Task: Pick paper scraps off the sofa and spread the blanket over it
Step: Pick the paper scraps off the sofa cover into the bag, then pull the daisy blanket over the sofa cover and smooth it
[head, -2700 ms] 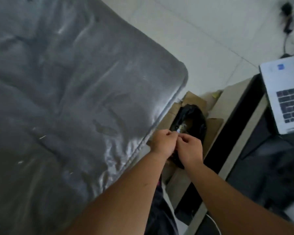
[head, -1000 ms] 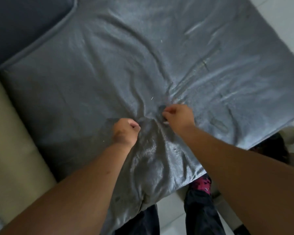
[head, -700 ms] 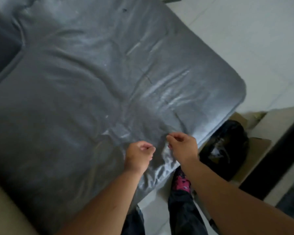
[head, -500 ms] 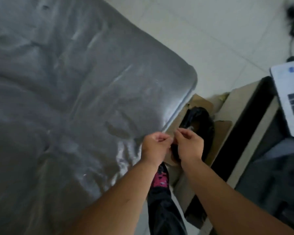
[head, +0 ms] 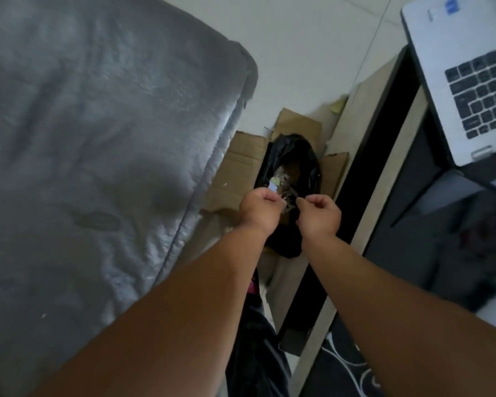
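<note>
The grey sofa seat fills the left half of the view, creased, with a tiny white paper scrap lying near its front edge. Both of my hands hover side by side over a black trash bag set in a cardboard box on the floor. My left hand is closed, pinching a small pale paper scrap at its fingertips above the bag's mouth. My right hand is curled shut just to its right, and I see nothing in it. No separate blanket shows.
The cardboard box's flaps spread out between the sofa edge and a low table. An open laptop sits at the upper right. White tiled floor lies beyond the sofa corner. My legs are below.
My hands left the sofa seat, where the right one pinched at the fabric, and swung right to hang over the trash bag. They have now drawn slightly apart.
</note>
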The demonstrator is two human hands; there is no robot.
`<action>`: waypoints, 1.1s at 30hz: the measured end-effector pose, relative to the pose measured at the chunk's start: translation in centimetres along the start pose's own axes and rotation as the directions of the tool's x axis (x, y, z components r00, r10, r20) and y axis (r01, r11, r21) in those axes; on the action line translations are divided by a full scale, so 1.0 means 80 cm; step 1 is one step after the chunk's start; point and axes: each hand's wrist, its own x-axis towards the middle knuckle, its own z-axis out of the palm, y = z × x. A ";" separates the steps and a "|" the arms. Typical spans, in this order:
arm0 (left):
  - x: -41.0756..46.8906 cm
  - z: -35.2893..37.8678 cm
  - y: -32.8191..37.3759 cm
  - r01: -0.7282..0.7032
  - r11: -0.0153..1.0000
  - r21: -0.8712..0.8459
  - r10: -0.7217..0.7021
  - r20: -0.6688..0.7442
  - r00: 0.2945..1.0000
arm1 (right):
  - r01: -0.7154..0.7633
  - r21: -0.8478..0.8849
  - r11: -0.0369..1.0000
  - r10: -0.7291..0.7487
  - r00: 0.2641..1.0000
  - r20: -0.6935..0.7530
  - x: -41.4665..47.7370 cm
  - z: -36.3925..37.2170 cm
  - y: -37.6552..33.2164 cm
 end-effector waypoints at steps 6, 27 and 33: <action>-0.053 -0.050 0.005 -0.041 0.996 -0.078 0.052 0.140 0.989 | 0.142 -0.203 0.969 -0.116 0.984 0.134 -0.064 0.012 -0.019; -0.371 -0.683 -0.428 0.072 0.971 -0.226 -0.223 -0.765 0.605 | 0.910 -0.272 0.314 0.191 0.220 0.957 -0.705 0.334 0.270; -0.450 -0.773 -0.583 0.189 0.955 -0.228 -0.283 -0.894 0.349 | 0.949 -0.150 0.279 0.288 0.067 0.955 -0.834 0.346 0.404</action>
